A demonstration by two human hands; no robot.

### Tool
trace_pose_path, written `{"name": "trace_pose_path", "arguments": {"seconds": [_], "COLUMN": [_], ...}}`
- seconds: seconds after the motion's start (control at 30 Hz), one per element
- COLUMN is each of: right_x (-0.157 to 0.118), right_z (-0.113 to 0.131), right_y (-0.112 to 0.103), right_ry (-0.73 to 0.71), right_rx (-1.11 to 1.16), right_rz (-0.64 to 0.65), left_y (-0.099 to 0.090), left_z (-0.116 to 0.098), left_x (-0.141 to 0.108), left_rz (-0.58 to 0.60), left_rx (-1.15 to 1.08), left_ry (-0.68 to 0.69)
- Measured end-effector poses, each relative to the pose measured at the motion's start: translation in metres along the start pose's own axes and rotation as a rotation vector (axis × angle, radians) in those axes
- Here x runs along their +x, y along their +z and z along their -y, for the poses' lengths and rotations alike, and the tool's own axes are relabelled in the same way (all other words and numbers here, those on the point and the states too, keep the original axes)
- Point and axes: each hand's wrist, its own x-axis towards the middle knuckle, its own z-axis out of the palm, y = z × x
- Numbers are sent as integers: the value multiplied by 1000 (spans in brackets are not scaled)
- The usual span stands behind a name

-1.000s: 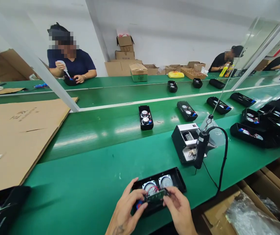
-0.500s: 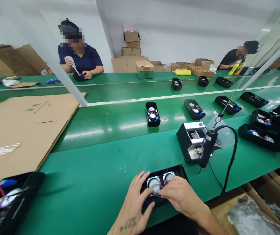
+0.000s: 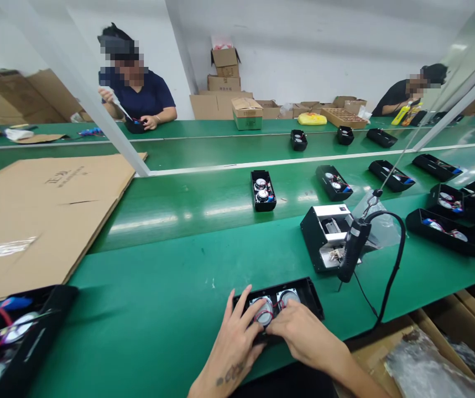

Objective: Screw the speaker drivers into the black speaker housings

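A black speaker housing (image 3: 314, 298) lies open-side up on the green bench in front of me, holding two round white speaker drivers with thin red wires. My left hand (image 3: 235, 337) rests over its left end with the fingers spread, one reaching onto the left driver (image 3: 264, 316). My right hand (image 3: 303, 329) is bent over the near edge between the drivers, its fingertips pinched together low beside the left driver. What they pinch is hidden. The right driver (image 3: 288, 296) shows partly above the right hand's knuckles.
A corded black screwdriver (image 3: 354, 249) hangs before a screw feeder (image 3: 324, 237). Another housing (image 3: 34, 337) lies at left by flat cardboard (image 3: 50, 204). Several housings line the green belt (image 3: 179, 204); more are piled at right (image 3: 444, 232). Two people work across the belt.
My left fingers have shifted inward over the left driver, and its thumb has tucked closer to my right hand. The housings on the near belt have slid slightly right.
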Motion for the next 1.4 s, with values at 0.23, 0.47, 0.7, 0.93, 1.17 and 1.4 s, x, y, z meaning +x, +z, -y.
{"name": "trace_pose_path", "arguments": {"seconds": [0.23, 0.47, 0.7, 0.93, 1.17, 1.4], "right_x": [-5, -10, -14, -9, -4, 22], "right_z": [-5, 10, 11, 15, 9, 14], "right_y": [1, 15, 22, 24, 31, -25], "right_ry": [12, 14, 29, 35, 36, 169], "right_rx": [63, -66, -76, -192, -139, -39], "right_rz": [-64, -148, -151, -125, -164, 74], "left_y": [0, -3, -1, 2, 5, -20], "left_z": [3, -5, -2, -4, 1, 17], "left_x": [0, 5, 5, 9, 6, 47], "left_rz": [16, -37, -10, -24, 25, 259], "left_rx": [33, 143, 128, 181, 167, -201], "left_ry": [29, 100, 103, 122, 123, -81]}}
